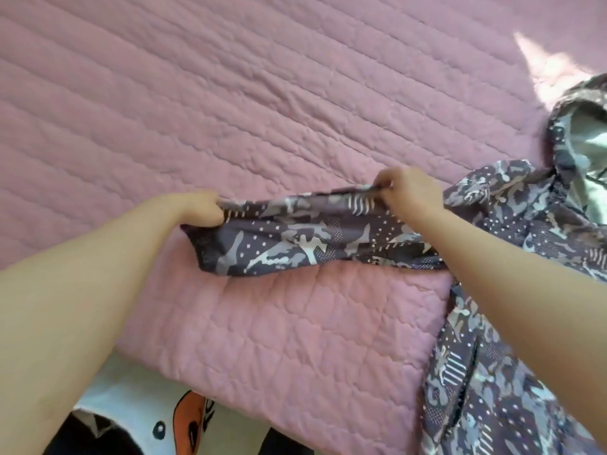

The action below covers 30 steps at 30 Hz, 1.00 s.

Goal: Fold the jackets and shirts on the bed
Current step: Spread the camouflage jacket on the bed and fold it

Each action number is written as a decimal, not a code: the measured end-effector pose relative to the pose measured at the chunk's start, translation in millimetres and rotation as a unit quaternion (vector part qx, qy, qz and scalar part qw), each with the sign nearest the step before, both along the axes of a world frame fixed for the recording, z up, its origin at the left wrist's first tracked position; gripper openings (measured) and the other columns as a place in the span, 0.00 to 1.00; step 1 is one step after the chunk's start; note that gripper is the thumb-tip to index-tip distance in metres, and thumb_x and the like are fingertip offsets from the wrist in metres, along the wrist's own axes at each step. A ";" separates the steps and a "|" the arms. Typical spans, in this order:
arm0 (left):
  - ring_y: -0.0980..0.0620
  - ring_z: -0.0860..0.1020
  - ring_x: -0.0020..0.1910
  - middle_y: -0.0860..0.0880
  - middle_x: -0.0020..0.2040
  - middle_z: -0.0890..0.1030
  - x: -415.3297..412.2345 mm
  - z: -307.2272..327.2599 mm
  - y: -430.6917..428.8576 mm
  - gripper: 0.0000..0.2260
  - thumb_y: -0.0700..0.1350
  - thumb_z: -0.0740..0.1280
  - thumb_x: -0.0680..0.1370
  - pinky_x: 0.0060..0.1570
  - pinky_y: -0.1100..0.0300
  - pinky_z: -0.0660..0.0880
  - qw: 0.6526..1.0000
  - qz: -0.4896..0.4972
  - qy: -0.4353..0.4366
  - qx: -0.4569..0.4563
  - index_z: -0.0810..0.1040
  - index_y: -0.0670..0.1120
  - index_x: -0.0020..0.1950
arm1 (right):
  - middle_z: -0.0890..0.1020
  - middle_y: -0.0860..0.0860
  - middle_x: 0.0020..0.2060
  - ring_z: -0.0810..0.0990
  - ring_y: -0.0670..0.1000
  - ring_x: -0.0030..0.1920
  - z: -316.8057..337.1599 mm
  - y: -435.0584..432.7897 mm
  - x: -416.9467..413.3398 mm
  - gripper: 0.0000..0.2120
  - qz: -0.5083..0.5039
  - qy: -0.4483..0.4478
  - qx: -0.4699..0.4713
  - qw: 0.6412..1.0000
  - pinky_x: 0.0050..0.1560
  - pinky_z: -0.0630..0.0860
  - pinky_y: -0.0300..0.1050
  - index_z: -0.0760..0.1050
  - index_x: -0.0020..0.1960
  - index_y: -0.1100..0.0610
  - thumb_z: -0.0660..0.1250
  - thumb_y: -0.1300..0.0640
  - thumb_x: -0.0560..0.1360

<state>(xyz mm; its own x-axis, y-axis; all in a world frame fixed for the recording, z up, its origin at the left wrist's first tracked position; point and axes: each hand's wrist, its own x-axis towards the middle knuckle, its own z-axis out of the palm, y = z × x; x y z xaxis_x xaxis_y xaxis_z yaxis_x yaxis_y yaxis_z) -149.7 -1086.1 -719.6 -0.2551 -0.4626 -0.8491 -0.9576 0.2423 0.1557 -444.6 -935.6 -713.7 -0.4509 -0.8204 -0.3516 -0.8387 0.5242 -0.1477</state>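
A: Where is the purple camouflage-print hooded jacket (492, 389) lying?
B: At the right of the pink quilted bedspread (230, 93), its sleeve (295, 238) stretching leftward.
A: And the hands?
B: The left hand (200, 208) is gripping the sleeve's left end; the right hand (410, 192) is pinching its far edge.

You're seeing soft, even daylight.
Sun glares on the bedspread (262, 93) upper right; your frame's edges bow and blur.

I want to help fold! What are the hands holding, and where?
The sleeve of the jacket: the left hand grips its cuff end, the right hand pinches it nearer the shoulder.
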 end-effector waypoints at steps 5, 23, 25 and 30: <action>0.39 0.78 0.53 0.39 0.53 0.80 5.4 -2.8 -38.2 0.10 0.43 0.64 0.76 0.53 0.50 0.75 0.951 0.212 0.124 -0.189 0.81 0.45 0.54 | 0.74 0.52 0.57 0.75 0.55 0.59 3.8 -27.0 -12.0 0.09 -0.177 -0.101 -0.245 0.948 0.50 0.63 0.39 0.76 0.57 0.55 0.64 0.61 0.77; 0.52 0.79 0.40 0.47 0.47 0.82 -7.8 -17.1 12.7 0.09 0.44 0.73 0.74 0.38 0.61 0.74 0.840 0.473 0.266 -0.023 0.79 0.48 0.53 | 0.33 0.49 0.77 0.33 0.59 0.76 -44.7 5.5 124.1 0.55 0.089 -0.142 0.110 0.980 0.70 0.41 0.72 0.29 0.75 0.39 0.70 0.37 0.68; 0.52 0.80 0.38 0.49 0.42 0.82 -17.8 -3.5 15.8 0.06 0.43 0.73 0.73 0.38 0.62 0.76 0.828 0.470 0.302 -0.037 0.79 0.48 0.49 | 0.35 0.48 0.77 0.35 0.59 0.77 -39.5 6.3 127.2 0.57 0.083 -0.166 0.114 0.976 0.71 0.42 0.72 0.29 0.74 0.39 0.71 0.35 0.66; 0.51 0.83 0.38 0.47 0.42 0.84 -76.8 41.8 49.3 0.05 0.39 0.70 0.75 0.37 0.60 0.79 0.768 0.478 0.416 0.095 0.81 0.44 0.50 | 0.66 0.46 0.73 0.69 0.54 0.70 -5.5 4.1 127.4 0.44 -0.120 -0.250 -0.129 0.952 0.66 0.69 0.60 0.46 0.77 0.39 0.65 0.39 0.68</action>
<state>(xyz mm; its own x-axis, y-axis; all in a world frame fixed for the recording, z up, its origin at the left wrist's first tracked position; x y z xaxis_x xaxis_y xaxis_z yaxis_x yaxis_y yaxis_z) -226.5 -1036.7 -677.8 -0.3668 -0.6644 -0.6512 -0.2341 -0.6115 0.7558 -317.2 -931.6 -719.2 -0.4654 -0.8031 -0.3721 -0.4901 0.5839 -0.6472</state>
